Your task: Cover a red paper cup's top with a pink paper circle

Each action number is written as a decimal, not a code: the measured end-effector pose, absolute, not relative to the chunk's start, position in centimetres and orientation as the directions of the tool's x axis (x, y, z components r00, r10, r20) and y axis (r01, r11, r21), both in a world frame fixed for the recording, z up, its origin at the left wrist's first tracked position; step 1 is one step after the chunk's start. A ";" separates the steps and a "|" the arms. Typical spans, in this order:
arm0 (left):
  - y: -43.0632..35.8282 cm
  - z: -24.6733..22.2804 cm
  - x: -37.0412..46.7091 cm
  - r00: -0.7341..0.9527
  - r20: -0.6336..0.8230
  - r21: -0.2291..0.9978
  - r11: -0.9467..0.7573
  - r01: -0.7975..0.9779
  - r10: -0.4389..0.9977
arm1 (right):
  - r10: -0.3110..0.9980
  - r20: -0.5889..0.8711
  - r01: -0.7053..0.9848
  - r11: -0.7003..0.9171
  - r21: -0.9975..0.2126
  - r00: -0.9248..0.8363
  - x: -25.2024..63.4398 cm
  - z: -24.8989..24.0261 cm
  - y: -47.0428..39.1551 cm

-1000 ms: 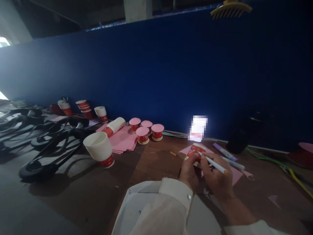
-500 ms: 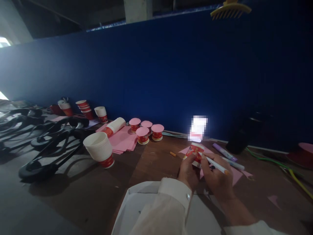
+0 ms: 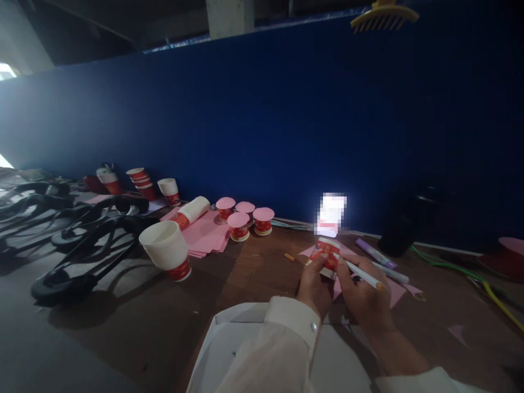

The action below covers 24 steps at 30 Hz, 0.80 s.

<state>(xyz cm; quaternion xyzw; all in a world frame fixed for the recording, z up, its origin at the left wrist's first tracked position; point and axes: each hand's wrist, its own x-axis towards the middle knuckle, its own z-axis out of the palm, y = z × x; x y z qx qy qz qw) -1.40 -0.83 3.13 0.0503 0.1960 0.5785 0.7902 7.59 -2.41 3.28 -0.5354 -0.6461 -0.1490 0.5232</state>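
Observation:
My left hand is closed round a red and white paper cup, tilted, just in front of a bright blurred screen. In my right hand is a white marker with an orange end, its other end close to the cup; the fingers hide part of it. Pink paper lies under and behind my hands. Beyond my right hand lie a purple marker and a pale marker.
Several red cups with pink paper tops stand left of my hands. Further left are pink sheets, a cup stack and black headsets. A white box sits in front, a dark object at right.
The cup and my hands have shifted very slightly, and the view has moved a little. Both hands keep their hold.

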 end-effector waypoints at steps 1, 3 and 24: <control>-0.8 3.0 -1.4 0.250 -0.251 0.299 0.321 -0.899 0.935 | 0.532 0.838 0.851 0.378 -0.366 0.124 7.6 3.3 -2.4; -0.7 2.8 -1.3 0.246 -0.240 0.287 0.311 -0.906 0.939 | 0.525 0.843 0.853 0.378 -0.359 0.122 7.6 3.3 -2.4; -0.5 2.4 -0.9 0.287 -0.113 0.286 0.307 -0.908 0.951 | 0.489 0.853 0.783 0.452 -0.427 0.183 7.6 3.8 -2.9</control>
